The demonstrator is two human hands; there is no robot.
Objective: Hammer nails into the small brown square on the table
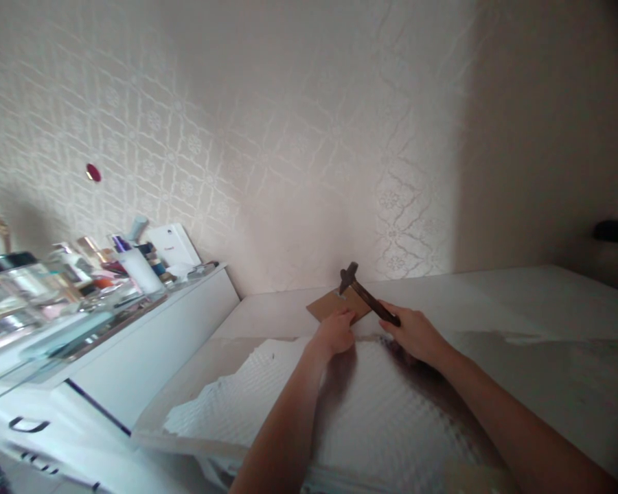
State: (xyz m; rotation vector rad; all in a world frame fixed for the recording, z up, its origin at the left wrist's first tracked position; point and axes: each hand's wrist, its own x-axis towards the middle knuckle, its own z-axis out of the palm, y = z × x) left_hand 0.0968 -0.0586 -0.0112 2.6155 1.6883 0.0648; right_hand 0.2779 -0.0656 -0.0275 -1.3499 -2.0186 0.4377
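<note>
My right hand (410, 331) is closed around the handle of a dark hammer (371, 302). The hammer's head is at the light greenish mark on a flat brown board (319, 306), which lies at the far side of the white table near the wall. With its fingers bent and close together, my left hand (336, 332) grips the board's near edge and holds it down. Whether a nail is under the hammer head is too small to tell. Beneath both forearms a white quilted cloth (237, 391) is spread over the table.
On the left stands a white dresser (149, 343) with a glass top, crowded with bottles, jars and a white box (175, 245). A patterned wall (299, 171) rises behind the white table (515, 295). A small red round thing (93, 172) is on the wall. Something dark (616, 232) juts in at right.
</note>
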